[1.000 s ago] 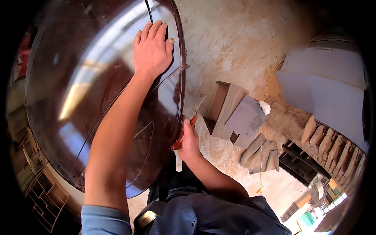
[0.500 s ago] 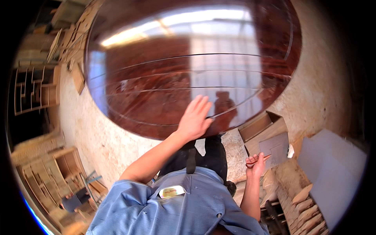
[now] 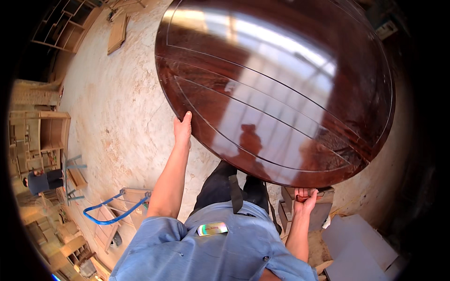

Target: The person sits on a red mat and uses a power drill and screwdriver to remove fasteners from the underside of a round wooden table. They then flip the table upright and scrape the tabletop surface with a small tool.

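Note:
A large round tabletop (image 3: 211,140), glossy dark brown with thin inlaid lines, fills the upper right. At its left rim is my left hand (image 3: 183,130). The thumb lies over the edge and the fingers are hidden, so the hand appears closed on the rim. Close to the near rim, my right hand (image 3: 308,201) is palm up with its fingers curled round a small tool with a reddish-brown handle (image 3: 301,198). What kind of tool it is cannot be made out. Whether that hand also touches the rim I cannot tell.
Wooden boxes (image 3: 284,215) and grey sheets (image 3: 349,243) are by my right side. A cart with a blue handle (image 3: 117,206) stands to the left. Farther left are wooden cabinets (image 3: 52,133) and another person (image 3: 43,181). A board (image 3: 117,33) lies on the floor.
My left hand has gone from the tabletop's surface to its left rim. My right hand, still holding the tool, is now beside the near rim. The view has turned, with the tabletop farther right.

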A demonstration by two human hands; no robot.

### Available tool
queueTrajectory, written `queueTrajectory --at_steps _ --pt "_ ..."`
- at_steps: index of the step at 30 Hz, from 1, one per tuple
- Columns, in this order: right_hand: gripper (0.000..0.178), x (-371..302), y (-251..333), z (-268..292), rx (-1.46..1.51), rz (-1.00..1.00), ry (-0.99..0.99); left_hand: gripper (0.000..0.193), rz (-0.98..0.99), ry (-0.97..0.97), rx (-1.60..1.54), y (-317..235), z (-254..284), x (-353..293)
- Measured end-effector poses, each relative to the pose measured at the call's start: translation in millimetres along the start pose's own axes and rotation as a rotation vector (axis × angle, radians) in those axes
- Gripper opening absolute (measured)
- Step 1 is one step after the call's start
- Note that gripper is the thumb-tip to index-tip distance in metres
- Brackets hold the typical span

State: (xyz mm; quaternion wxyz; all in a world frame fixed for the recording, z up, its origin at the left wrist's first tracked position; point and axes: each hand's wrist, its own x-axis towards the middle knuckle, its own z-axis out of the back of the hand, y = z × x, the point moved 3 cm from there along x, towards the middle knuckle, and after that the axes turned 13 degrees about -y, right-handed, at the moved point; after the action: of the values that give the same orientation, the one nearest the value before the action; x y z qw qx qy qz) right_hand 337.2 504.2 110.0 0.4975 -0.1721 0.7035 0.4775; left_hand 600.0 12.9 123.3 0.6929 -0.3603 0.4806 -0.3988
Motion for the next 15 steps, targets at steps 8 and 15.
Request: queueTrajectory --at_steps 8,15 --pt "0.054 -16.0 -23.5 -23.4 -0.157 0.183 -0.088 0.062 0.095 0.186 -0.026 20.5 0.3 21.0" --pt "0.061 2.9 -24.5 -15.1 -0.203 0.231 -0.105 0.063 0.171 0.191 0.042 12.7 2.1 20.1"
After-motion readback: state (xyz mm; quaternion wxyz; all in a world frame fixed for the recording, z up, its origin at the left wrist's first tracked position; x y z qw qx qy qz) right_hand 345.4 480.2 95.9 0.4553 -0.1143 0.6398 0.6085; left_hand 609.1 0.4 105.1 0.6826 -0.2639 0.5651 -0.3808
